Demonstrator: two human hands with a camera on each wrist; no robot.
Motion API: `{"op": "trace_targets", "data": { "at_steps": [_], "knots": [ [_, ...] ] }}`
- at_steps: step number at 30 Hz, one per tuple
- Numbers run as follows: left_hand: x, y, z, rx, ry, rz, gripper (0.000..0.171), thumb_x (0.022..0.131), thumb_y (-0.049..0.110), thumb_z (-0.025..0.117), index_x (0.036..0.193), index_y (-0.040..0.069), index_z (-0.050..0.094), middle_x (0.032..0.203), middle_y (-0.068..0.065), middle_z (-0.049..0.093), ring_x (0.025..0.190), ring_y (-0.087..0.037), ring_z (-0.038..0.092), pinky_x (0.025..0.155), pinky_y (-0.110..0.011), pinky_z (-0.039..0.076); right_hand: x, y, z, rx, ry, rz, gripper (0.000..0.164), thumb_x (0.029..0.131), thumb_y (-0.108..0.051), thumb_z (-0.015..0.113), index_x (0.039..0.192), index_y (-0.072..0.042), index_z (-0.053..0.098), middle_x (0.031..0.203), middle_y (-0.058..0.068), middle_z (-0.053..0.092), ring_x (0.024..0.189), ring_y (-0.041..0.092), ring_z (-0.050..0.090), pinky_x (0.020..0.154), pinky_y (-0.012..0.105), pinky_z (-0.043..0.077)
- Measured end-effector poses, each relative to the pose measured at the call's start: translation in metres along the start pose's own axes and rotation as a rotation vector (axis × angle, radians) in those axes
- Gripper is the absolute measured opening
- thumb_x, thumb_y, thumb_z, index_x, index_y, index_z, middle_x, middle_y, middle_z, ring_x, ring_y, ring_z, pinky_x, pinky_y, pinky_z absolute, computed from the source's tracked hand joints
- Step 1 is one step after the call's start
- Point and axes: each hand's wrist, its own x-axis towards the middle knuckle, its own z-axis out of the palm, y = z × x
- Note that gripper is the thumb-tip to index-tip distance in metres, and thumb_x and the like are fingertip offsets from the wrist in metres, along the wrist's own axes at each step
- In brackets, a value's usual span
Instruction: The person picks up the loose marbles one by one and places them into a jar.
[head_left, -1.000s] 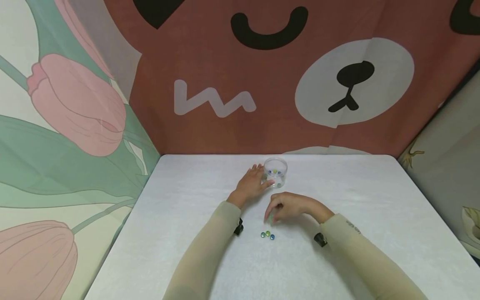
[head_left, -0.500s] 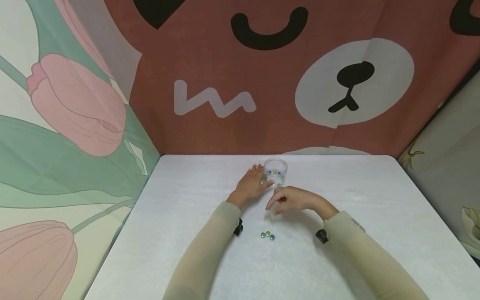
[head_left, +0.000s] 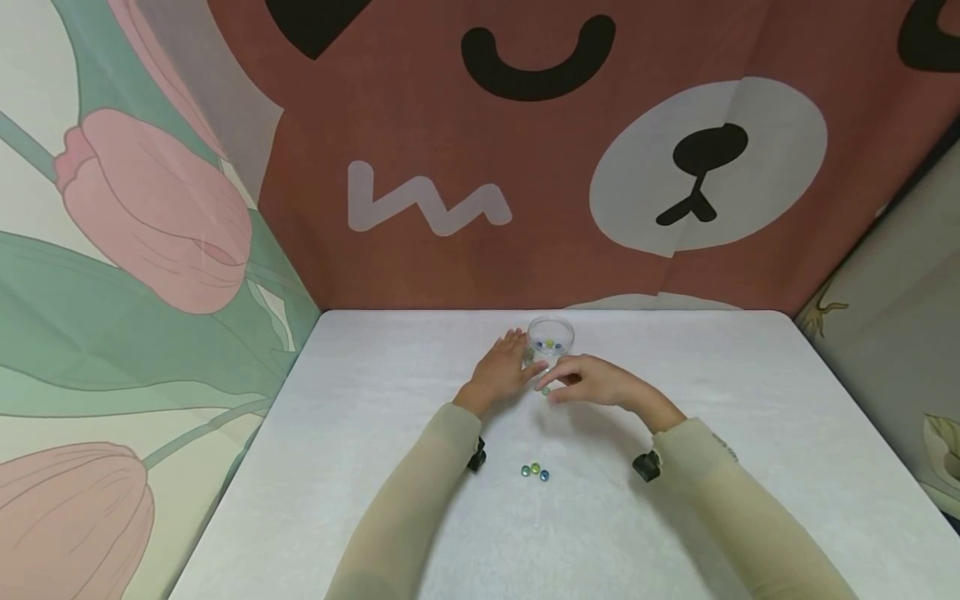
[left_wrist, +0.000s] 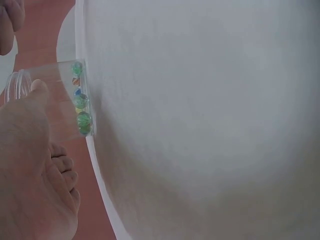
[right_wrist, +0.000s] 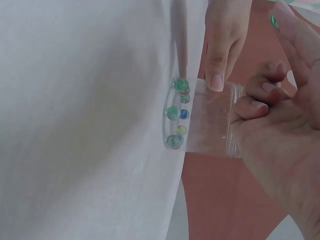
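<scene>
A clear round jar [right_wrist: 207, 127] stands near the back of the table with several glass marbles [left_wrist: 82, 102] on its bottom, green, blue and yellow among them. My left hand [head_left: 500, 367] rests at the jar's left side, its fingers straight and its thumb lying against the front wall. Just in front of the jar, my right hand [head_left: 592, 382] is raised above the table. A green marble [right_wrist: 274, 21] is pinched between its thumb and fingers. Three loose marbles [head_left: 536, 469], greenish, yellow-green and blue, lie close together on the table nearer to me.
A white cloth [head_left: 360, 467] covers the table. Its back edge meets a brown hanging [head_left: 420, 275] with a cartoon face, and a tulip-patterned sheet [head_left: 157, 217] hangs at the left. The jar's threaded mouth [left_wrist: 19, 85] has no lid on it.
My right hand has lifted the green marble off the table area by the loose marbles and carried it away from me, toward the jar. My left hand and the loose marbles have stayed put.
</scene>
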Motion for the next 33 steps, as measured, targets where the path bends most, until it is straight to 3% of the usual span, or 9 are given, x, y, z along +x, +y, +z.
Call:
{"op": "trace_targets", "data": {
  "at_steps": [6,11,16,33],
  "knots": [
    [-0.001,0.000,0.000,0.026,0.012,0.016,0.079,0.105,0.059,0.036,0.161,0.003,0.023,0.168,-0.009,0.020,0.157,-0.022,0.011,0.128,-0.034,0.009,0.001,0.001,-0.004,0.081,0.111,0.077,0.032,0.094,-0.026,0.075,0.121,-0.011,0.075,0.098,0.002,0.066,0.080,0.015,0.049,0.067,0.024,0.045],
    [-0.001,0.000,-0.001,0.027,-0.011,0.005,0.082,0.104,0.062,0.033,0.161,0.005,0.020,0.169,-0.008,0.017,0.157,-0.021,0.008,0.128,-0.034,0.007,0.004,0.003,-0.008,0.115,0.197,0.129,0.032,0.095,-0.028,0.074,0.123,-0.013,0.075,0.085,0.003,0.053,0.081,0.018,0.043,0.067,0.026,0.040],
    [-0.001,0.001,-0.003,0.022,-0.020,0.004,0.086,0.103,0.066,0.029,0.162,0.005,0.018,0.169,-0.009,0.015,0.157,-0.021,0.007,0.128,-0.034,0.006,0.008,0.005,-0.012,0.142,0.289,0.182,0.037,0.095,-0.032,0.073,0.127,-0.013,0.072,0.087,0.000,0.051,0.089,0.019,0.045,0.073,0.028,0.043],
    [0.000,0.000,-0.001,0.022,-0.020,0.006,0.085,0.103,0.065,0.030,0.161,0.004,0.018,0.169,-0.010,0.016,0.157,-0.021,0.008,0.128,-0.034,0.006,0.018,0.016,-0.012,0.241,0.578,0.254,0.039,0.095,-0.037,0.073,0.128,-0.016,0.072,0.081,0.000,0.045,0.071,0.016,0.038,0.060,0.026,0.034]
  ]
}}
